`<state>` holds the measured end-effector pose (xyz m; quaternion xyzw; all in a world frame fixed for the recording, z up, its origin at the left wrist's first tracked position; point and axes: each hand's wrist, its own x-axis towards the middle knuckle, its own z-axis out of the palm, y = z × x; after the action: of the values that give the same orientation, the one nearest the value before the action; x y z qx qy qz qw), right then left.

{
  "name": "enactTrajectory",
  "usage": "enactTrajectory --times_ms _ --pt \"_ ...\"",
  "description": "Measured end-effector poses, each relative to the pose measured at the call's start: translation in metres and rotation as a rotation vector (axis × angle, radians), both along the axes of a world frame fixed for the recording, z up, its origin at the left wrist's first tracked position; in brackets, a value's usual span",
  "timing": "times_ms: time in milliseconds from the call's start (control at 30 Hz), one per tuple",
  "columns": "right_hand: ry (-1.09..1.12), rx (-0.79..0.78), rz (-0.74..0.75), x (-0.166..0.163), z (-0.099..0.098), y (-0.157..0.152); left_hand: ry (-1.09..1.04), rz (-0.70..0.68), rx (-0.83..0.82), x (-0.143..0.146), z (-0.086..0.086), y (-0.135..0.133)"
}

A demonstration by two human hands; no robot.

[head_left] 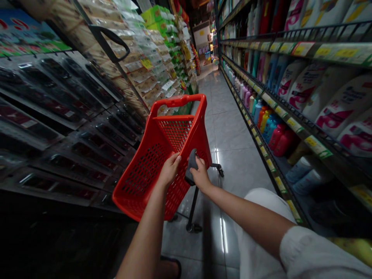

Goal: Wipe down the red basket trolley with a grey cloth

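A red plastic shopping cart [157,170] with perforated walls stands in front of me, its red handle bar [180,101] at the far side. My left hand [171,169] is closed over the cart's near right rim, thumb on top. Just to its right, my right hand [200,174] wraps around a small grey and black object [192,164] against the cart's outer side. What kind of object this is, and whether it is fixed to the cart, I cannot tell. The inside of the basket shows only bare red plastic, partly hidden by my left forearm.
Shelves of shampoo bottles [308,87] with a price-tag rail [293,126] line the right. Hanging dark packages [64,85] and stacked tissue packs [145,54] rise on the left. A thin pole carries a black loop handle [100,37]. Grey floor tiles [232,128] run down the aisle.
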<state>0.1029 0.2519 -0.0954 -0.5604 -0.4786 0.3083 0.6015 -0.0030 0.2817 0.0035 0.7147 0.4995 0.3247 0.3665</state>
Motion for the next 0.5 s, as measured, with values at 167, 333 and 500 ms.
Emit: enactTrajectory --times_ms 167,333,500 --pt "-0.3 0.131 -0.068 0.025 0.034 -0.002 -0.057 -0.037 0.012 0.0 -0.005 0.004" --pt "-0.714 0.144 0.006 0.036 0.055 0.009 -0.023 -0.021 0.019 -0.003 -0.004 0.002" --pt "-0.889 0.002 -0.159 0.07 0.083 0.042 -0.036 -0.034 -0.018 -0.003 0.0 -0.006"
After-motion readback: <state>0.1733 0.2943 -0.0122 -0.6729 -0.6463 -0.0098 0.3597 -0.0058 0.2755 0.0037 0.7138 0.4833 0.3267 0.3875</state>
